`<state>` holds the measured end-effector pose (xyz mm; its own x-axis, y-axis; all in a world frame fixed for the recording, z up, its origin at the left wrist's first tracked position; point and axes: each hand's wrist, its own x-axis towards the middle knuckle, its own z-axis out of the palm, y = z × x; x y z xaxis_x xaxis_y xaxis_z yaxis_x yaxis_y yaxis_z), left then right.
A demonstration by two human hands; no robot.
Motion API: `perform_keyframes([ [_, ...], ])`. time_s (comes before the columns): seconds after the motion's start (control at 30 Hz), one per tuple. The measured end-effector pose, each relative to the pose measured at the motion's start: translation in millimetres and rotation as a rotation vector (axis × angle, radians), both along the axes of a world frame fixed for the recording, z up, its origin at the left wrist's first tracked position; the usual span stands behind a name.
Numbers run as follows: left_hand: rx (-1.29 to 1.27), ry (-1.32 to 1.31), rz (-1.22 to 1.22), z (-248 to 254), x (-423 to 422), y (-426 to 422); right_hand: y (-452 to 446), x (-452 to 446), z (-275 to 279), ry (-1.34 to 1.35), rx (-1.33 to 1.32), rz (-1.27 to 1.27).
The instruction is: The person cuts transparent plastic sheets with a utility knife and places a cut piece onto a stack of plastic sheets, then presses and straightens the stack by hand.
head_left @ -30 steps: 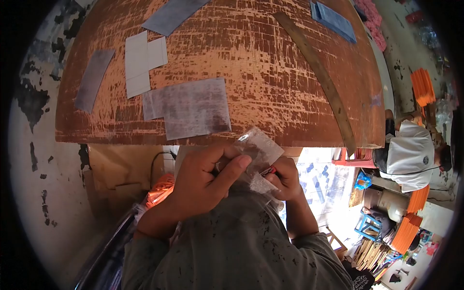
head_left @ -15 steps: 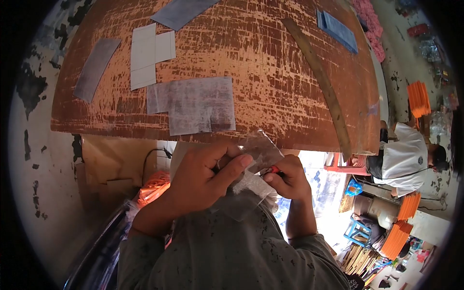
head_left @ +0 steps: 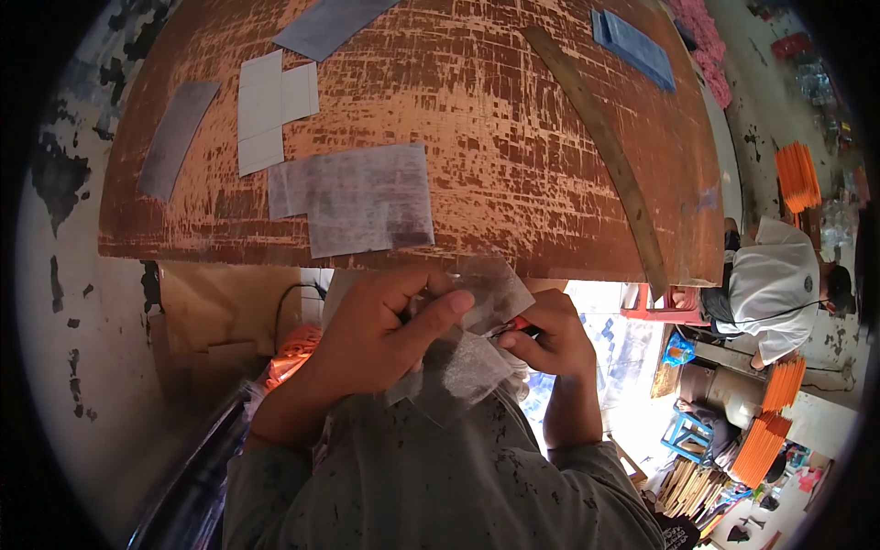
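My left hand [head_left: 390,325] is closed on a translucent sheet [head_left: 493,291], thumb on top, in front of my shirt near the table edge. A lower flap of the clear material hangs below the fingers. My right hand [head_left: 550,335] is closed around a small tool with a red handle [head_left: 522,324], its tip at the sheet. Beyond the hands, a greyish translucent piece [head_left: 367,202] lies on the scratched brown table [head_left: 477,192]. White paper pieces [head_left: 261,110] lie behind it to the left.
A long ruler-like strip [head_left: 605,147] lies on the table's right side, with folded blue material [head_left: 632,48] behind it. Grey strips [head_left: 179,137] are at the left. A person in a white shirt [head_left: 775,289] sits at the right, near orange stacks [head_left: 797,176].
The slit between the sheet's upper part and lower flap looks wider, and the flap hangs lower. My right hand has shifted slightly, still with the red-handled tool. The view has moved a little.
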<state>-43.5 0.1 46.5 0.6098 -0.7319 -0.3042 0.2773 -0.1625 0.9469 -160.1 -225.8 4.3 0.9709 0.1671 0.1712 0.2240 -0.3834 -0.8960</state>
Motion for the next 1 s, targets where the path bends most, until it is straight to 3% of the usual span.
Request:
perform_keyframes([
  [0.3, -0.09, -0.025, 0.029, -4.2, -1.1, -2.0, 20.0, -3.9, -15.9, -0.048, 0.281, -0.162],
  [0.6, -0.254, 0.118, -0.001, -21.4, -5.7, -5.5, 42.1, -3.9, -37.3, -0.158, 0.345, -0.213],
  [0.7, -0.301, 0.127, -0.006, -25.3, -7.9, -5.0, 46.4, -9.5, -39.2, -0.031, 0.461, -0.178],
  [1.0, -0.365, 0.1, 0.04, -31.1, -14.6, -5.9, 51.9, -1.8, -25.8, -0.079, 0.394, -0.21],
])
